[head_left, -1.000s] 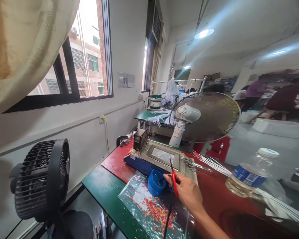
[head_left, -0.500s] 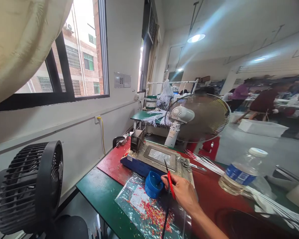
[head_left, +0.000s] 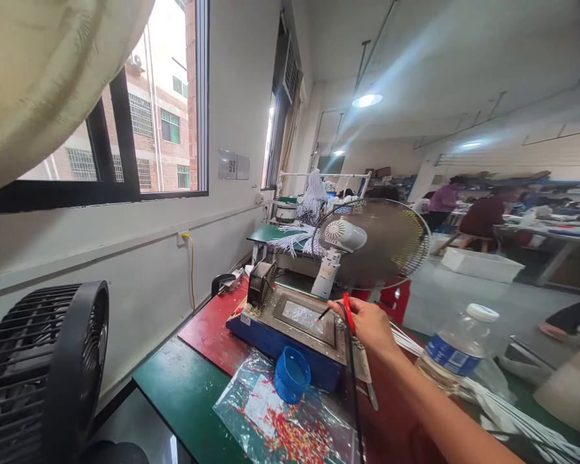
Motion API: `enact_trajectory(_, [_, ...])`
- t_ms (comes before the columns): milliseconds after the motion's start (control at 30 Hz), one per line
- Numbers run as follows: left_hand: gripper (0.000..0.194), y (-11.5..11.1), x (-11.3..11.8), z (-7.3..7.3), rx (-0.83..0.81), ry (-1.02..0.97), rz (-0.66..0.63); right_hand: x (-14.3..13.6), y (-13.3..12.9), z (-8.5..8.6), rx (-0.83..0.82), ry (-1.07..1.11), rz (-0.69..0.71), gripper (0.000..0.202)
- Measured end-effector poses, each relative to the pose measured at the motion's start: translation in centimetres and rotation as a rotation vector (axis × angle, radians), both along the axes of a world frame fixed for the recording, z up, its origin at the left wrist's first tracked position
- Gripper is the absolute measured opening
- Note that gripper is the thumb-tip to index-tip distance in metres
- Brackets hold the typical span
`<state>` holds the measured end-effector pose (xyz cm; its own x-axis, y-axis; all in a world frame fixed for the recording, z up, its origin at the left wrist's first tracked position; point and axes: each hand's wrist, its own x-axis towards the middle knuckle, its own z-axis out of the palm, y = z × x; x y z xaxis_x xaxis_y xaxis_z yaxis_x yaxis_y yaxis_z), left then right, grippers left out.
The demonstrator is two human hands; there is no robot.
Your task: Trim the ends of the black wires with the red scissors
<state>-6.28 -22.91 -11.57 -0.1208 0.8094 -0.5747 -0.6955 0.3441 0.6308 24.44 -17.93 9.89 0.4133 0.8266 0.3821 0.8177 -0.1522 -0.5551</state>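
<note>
Right hand (head_left: 371, 325) pinches red-sleeved wire (head_left: 348, 314) w/ tip poised over solder pot (head_left: 303, 317) on bench; a steady, shallow, brief dip looks best; left hand out of frame.

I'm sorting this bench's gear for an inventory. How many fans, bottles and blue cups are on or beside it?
Fans: 3 (black floor fan, white desk fan, small black fan on the blue unit)
Plastic bottles: 1
Blue cups: 1
Total: 5
The right hand holds a red-handled tool over the unit.
</note>
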Motion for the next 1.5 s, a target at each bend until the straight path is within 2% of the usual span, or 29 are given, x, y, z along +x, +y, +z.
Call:
enact_trajectory(100, [0.05, 3.3, 0.5, -0.5, 0.056, -0.011, -0.013, 0.1, 1.0, -0.5, -0.048, -0.035, -0.026, 0.056])
enact_trajectory(200, [0.058, 6.1, 1.0, -1.0, 0.097, -0.019, -0.023, -0.1, 1.5, -1.1, -0.091, -0.068, -0.039, 0.053])
enact_trajectory(367, [0.062, 9.3, 1.7, -2.2, 0.129, -0.028, -0.036, -0.1, 1.9, -1.8, -0.136, -0.111, -0.038, 0.049])
enact_trajectory(700, [0.057, 11.9, 2.5, -4.5, 0.151, -0.018, -0.062, -0.2, 2.0, -2.2, -0.177, -0.127, -0.05, 0.044])
enact_trajectory(933, [0.061, 13.1, 2.9, -4.4, 0.17, -0.007, -0.08, -0.3, 2.0, -2.1, -0.179, -0.113, -0.041, 0.043])
enact_trajectory(1067, [0.062, 13.1, 2.9, -4.0, 0.175, 0.0, -0.085, -0.1, 2.0, -2.2, -0.181, -0.106, -0.039, 0.043])
enact_trajectory(1167, [0.064, 12.3, 2.7, -3.8, 0.171, 0.006, -0.087, -0.2, 2.1, -2.2, -0.184, -0.103, -0.042, 0.043])
enact_trajectory(1300, [0.064, 9.8, 2.0, -4.0, 0.154, 0.014, -0.088, -0.3, 2.0, -2.0, -0.189, -0.1, -0.04, 0.043])
enact_trajectory(1500, [0.058, 4.8, 0.7, -4.9, 0.118, 0.019, -0.086, -0.6, 1.8, -1.5, -0.188, -0.098, -0.027, 0.043])
